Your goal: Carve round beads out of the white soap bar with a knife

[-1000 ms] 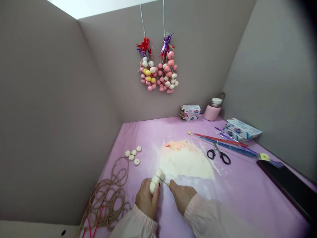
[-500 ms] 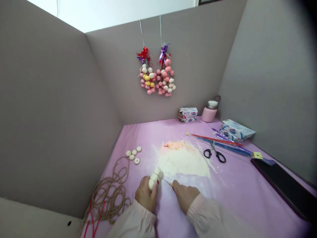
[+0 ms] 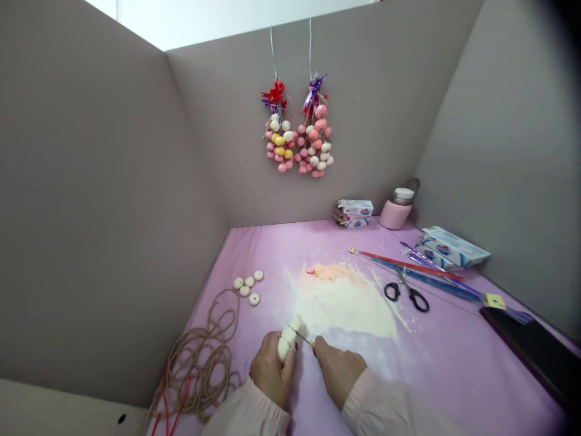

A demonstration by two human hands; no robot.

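Observation:
My left hand is closed round the lower end of a white, soap-like roll, which has grooves across it and lies tilted near the table's front. My right hand grips a thin knife with a bit of yellow at its handle; most of the handle is hidden in the fist. The blade's tip touches the roll near its upper groove. Beyond both hands spreads a heap of white shavings or powder. Several round white beads with holes lie to the left.
Tangled brown cord and red strings lie at left. Scissors, ribbons, cartons and a black tray-like slab are on the right. Behind stand more boxes and a pink jar. Bead bunches hang on the partition.
The knife has moved up along the roll, its tip now lying over the roll's upper part. My left hand still holds the roll. The whole view has shifted slightly.

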